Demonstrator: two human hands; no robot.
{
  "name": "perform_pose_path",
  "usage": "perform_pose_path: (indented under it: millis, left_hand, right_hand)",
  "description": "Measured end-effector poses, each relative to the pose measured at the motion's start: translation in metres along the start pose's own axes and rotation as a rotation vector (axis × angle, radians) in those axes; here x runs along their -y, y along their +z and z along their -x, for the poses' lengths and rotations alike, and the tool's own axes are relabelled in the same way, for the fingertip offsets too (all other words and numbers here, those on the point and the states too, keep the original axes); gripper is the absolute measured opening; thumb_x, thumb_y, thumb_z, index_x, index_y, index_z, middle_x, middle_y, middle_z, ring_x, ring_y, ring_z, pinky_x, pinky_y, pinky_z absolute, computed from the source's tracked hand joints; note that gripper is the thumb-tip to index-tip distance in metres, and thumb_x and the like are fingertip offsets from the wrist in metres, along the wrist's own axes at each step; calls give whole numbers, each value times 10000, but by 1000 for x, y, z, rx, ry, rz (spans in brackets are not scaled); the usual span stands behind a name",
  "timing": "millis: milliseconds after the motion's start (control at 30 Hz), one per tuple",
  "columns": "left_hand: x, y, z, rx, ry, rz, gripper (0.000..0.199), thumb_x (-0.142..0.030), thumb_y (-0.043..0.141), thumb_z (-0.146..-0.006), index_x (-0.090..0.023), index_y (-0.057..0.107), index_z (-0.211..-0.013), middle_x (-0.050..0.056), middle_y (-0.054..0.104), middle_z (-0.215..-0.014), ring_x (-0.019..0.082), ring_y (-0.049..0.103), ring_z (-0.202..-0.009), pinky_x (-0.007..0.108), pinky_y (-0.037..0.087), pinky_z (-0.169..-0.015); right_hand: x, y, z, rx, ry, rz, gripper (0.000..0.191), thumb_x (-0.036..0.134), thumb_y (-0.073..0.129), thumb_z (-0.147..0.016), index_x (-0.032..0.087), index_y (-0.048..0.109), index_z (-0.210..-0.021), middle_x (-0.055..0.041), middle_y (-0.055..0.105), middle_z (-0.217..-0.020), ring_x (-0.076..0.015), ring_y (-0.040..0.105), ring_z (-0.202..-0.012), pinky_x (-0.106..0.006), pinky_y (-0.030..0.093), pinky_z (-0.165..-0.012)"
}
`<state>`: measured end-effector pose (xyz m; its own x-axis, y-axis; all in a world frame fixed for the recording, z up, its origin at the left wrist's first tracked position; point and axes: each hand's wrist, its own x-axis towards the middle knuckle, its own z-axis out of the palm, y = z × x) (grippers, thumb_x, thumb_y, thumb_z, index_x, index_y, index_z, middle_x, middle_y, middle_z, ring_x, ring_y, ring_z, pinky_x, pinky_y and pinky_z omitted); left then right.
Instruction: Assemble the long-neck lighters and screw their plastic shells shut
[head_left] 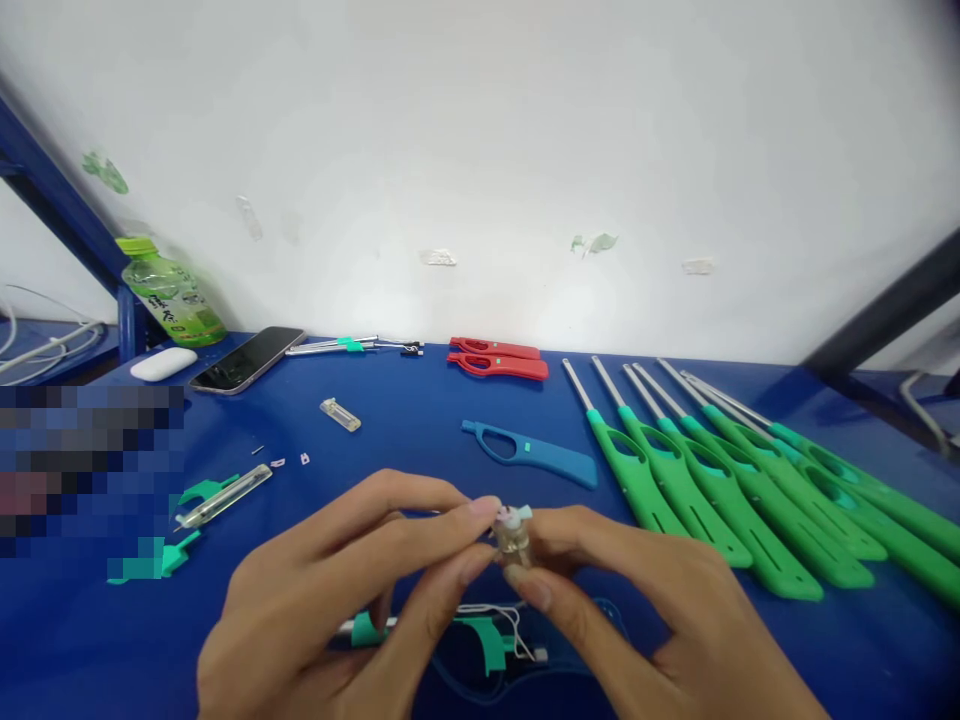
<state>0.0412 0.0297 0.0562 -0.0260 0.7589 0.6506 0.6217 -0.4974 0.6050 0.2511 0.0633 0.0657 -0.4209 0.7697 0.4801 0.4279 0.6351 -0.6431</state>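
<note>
Above the table's front middle, my right hand (622, 590) grips a small clear fuel tank (513, 545) of a lighter between thumb and fingers. A pale valve piece shows at the tank's top. My left hand (360, 580) is closed, thumb and forefinger pinching a tiny pale clip (502, 513) against that top; its shape is partly hidden by the fingertips. Below both hands lies an opened blue lighter casing (480, 692), with a green trigger (489, 640), white wires (499, 608) and a metal tube, partly covered by the hands.
Several green stick lighters (720, 480) lie fanned out on the right. Red casings (499, 365) and a blue casing (536, 460) lie at centre. Left are another clear tank (227, 497), green triggers (176, 555), small clips (304, 458), a phone (249, 360) and a bottle (176, 300).
</note>
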Motion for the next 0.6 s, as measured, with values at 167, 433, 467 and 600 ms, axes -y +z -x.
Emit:
perform_pose_path:
  millis: [167,433,467,600]
  left_hand:
    - [-3,-6,-3,67,-189,-163,369,-360,628,-1054,-523,601,-1383,-111,756,-1081,72,692,-742,168,580,-727]
    - [12,4,-15,412,139,-236,154,-232,614,-1000,-292,757,-994,-34,794,-934,166,772,-828,292,633,-846]
    - [13,6,-14,456,145,-248,168,-235,597,-1008,-286,755,-984,-26,796,-937,182,774,-837,331,640,-887]
    - [17,6,-5,568,229,-302,224,-194,554,-1012,-281,754,-1060,-12,818,-1064,229,792,-973,429,606,-1071]
  right_hand:
    - [-1,1,1,-149,47,170,160,324,647,-1025,355,735,-1155,65,842,-1067,-144,828,-928,-164,658,-777]
    - [-13,-10,6,-224,80,361,346,599,594,-1016,307,774,-970,-13,786,-780,-236,800,-805,-320,673,-730]
    - [-14,-12,7,-222,85,365,354,608,592,-1015,305,766,-959,-10,777,-766,-233,794,-789,-318,669,-723]
    - [-17,-22,10,-176,105,379,346,581,565,-1041,292,706,-912,4,738,-729,-192,747,-671,-269,615,-579]
